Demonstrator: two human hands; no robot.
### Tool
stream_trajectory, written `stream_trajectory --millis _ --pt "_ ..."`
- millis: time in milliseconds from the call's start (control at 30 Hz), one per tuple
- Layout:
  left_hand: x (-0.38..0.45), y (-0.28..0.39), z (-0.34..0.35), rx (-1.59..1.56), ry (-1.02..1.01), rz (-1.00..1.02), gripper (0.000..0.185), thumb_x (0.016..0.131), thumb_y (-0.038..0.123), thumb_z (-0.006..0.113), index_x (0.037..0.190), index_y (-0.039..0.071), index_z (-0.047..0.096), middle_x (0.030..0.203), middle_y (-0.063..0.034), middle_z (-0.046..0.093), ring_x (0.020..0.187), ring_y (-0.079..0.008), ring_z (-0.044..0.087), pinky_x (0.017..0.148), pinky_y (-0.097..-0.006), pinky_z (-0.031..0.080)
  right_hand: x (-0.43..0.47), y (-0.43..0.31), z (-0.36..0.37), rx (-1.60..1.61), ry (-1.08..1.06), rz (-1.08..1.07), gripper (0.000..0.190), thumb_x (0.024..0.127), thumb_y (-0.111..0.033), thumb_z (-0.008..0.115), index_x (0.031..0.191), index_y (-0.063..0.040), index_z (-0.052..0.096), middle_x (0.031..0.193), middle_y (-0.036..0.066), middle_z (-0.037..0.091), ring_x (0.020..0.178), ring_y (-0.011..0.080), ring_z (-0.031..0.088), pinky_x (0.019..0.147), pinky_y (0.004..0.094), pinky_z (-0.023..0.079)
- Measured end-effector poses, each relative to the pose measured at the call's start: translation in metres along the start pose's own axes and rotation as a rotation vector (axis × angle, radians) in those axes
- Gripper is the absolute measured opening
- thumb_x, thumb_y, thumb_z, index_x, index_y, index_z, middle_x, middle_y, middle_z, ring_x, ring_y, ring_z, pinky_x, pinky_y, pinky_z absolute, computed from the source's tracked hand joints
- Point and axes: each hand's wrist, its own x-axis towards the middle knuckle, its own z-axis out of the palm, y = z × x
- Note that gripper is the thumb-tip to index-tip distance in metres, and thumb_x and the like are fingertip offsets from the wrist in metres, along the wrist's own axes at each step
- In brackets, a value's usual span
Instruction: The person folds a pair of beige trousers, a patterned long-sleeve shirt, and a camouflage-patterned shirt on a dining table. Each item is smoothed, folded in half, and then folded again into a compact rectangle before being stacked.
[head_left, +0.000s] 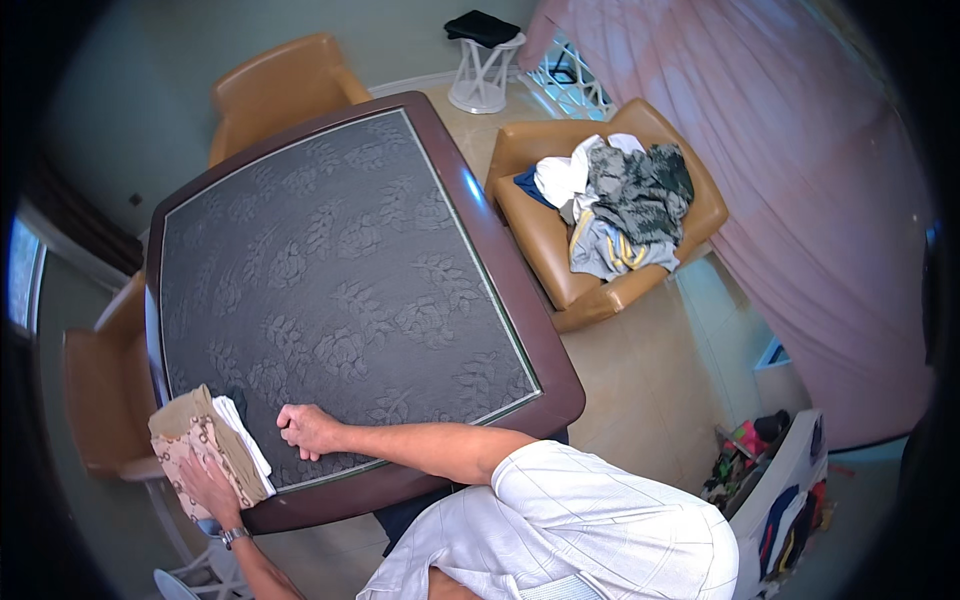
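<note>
My left hand (208, 487), a metal-banded watch on its wrist, lies flat on a pale pink patterned garment (195, 448). That garment tops a stack of folded clothes at the table's near left corner. Olive-brown folded cloth (234, 450) and a white folded piece (244, 435) show beneath it, with a dark piece at the far edge partly hidden. Just right of the stack, my right hand (311, 432) is over the dark tabletop with its fingers curled in; I see nothing in it. Whether it touches the cloth surface is unclear.
The square table (352, 247) has a floral dark top and a reddish-brown rim. A tan armchair (544, 247) at the right holds heaped clothes (626, 195). Other tan armchairs (277, 82) stand around. A white stool (480, 79) carries black cloth; a bin of clothes (750, 457) stands lower right.
</note>
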Motion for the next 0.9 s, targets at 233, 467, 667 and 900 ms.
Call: stream_trajectory --millis 233,467,667,900 --pt "0.016 -0.013 -0.032 0.011 -0.103 -0.042 0.065 0.117 0.049 0.043 0.163 0.004 0.051 0.169 -0.0328 0.044 0.157 -0.0515 0.039 0.13 -0.0616 0.027 -0.045 -0.045 -0.093 0.209 0.085 -0.133 0.035 0.103 -0.018 0.073 0.13 0.002 0.064 0.098 0.01 0.075 0.068 0.0153 0.075 0.052 0.0304 0.061" --pt "-0.009 0.169 -0.065 -0.153 0.176 0.263 0.058 0.113 0.034 0.057 0.16 0.0 0.053 0.168 -0.0324 0.045 0.157 -0.0492 0.041 0.13 -0.0636 0.028 -0.199 -0.096 -0.36 0.369 0.826 -0.393 0.025 0.103 -0.012 0.074 0.125 -0.001 0.066 0.097 0.01 0.076 0.068 0.0155 0.075 0.05 0.0262 0.06" --pt "-0.067 0.358 -0.082 -0.494 -0.175 0.616 0.062 0.108 0.031 0.063 0.161 0.001 0.05 0.174 -0.029 0.038 0.162 -0.0475 0.033 0.133 -0.0658 0.02 -0.312 0.041 -0.608 -0.005 1.69 -0.199 0.045 0.1 -0.022 0.078 0.137 -0.005 0.06 0.101 0.018 0.076 0.085 0.0307 0.077 0.072 0.041 0.063" --pt "-0.091 0.362 -0.079 -0.379 -0.158 0.634 0.059 0.108 0.03 0.059 0.158 0.0 0.052 0.174 -0.0313 0.037 0.163 -0.0508 0.031 0.133 -0.0684 0.016 -0.351 0.028 -0.668 -0.483 1.864 0.401 0.08 0.093 -0.038 0.083 0.16 -0.015 0.046 0.14 0.029 0.065 0.129 0.0471 0.066 0.11 0.0546 0.054"
